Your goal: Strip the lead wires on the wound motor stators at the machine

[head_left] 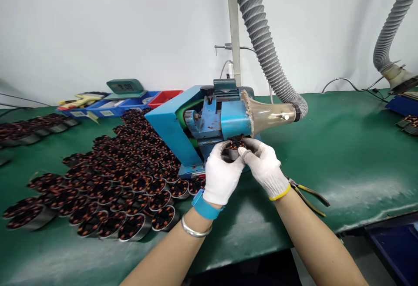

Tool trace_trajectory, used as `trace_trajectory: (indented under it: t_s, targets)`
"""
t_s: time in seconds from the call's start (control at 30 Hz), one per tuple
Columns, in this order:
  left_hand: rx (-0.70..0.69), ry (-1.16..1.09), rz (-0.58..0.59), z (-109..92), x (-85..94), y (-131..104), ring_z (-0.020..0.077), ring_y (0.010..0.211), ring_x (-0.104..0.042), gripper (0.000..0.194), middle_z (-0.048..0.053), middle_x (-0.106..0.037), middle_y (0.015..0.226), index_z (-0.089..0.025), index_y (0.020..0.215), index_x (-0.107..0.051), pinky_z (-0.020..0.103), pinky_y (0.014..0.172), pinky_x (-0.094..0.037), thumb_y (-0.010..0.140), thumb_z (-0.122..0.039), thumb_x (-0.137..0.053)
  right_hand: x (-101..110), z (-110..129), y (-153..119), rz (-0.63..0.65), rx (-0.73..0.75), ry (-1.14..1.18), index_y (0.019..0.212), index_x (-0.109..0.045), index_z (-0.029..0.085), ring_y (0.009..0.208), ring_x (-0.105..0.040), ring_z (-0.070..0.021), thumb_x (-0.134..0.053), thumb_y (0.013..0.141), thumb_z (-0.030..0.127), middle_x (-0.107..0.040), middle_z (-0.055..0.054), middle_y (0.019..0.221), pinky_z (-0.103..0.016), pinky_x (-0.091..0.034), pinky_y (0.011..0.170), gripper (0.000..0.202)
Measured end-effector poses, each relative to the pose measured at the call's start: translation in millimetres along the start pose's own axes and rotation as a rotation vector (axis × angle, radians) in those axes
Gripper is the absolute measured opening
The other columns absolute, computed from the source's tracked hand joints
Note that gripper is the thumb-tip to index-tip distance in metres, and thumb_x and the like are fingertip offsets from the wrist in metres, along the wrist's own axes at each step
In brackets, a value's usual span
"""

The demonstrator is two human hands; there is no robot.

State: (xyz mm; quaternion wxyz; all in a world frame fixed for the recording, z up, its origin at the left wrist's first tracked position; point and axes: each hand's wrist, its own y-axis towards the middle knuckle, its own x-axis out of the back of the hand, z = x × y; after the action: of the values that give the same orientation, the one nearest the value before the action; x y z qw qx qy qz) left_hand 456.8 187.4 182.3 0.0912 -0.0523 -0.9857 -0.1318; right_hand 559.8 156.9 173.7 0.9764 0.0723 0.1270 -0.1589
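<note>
Between my two gloved hands I hold a motor stator [234, 150], a short metal ring with copper windings inside, up against the front of a blue machine [233, 118]. My left hand [222, 173] grips its left side with curled fingers. From the right, the fingers and thumb of my right hand [263, 162] close on the same stator. Its upper edge sits just under the machine's blue guard, and the contact point there is hidden. Many like stators [133, 181] stand in rows to the left of the machine.
Yellow-handled pliers [308, 194] lie right of my right hand. A clear funnel [271, 116] joins a grey hose [261, 29] above the green table [352, 155]. Blue bins [111, 106], a red bin [165, 98] and a digital clock [126, 87] stand at the back left.
</note>
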Motion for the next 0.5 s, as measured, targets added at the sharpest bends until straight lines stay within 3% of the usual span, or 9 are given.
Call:
trace_trajectory:
  t_s: [0.23, 0.5]
  targets:
    - [0.005, -0.057, -0.066, 6, -6.3, 0, 0.0241, 0.084, -0.07, 0.041, 0.009, -0.073, 0.09, -0.015, 0.095, -0.061, 0.037, 0.078, -0.057, 0.063, -0.037, -0.076, 0, -11, 3, -0.035, -0.012, 0.133, 0.101, -0.07, 0.016, 0.092, -0.071, -0.021, -0.071, 0.075, 0.028, -0.075, -0.006, 0.098, -0.032, -0.058, 0.085, 0.029]
    - [0.034, -0.04, 0.021, 1, 0.1, 3, 0.0245, 0.082, -0.069, 0.041, 0.01, -0.073, 0.089, -0.015, 0.096, -0.063, 0.038, 0.077, -0.057, 0.064, -0.037, -0.074, -6, -13, 0, -0.121, -0.015, 0.133, 0.098, -0.066, 0.016, 0.088, -0.07, -0.0209, -0.072, 0.072, 0.03, -0.074, -0.007, 0.094, -0.033, -0.058, 0.081, 0.03]
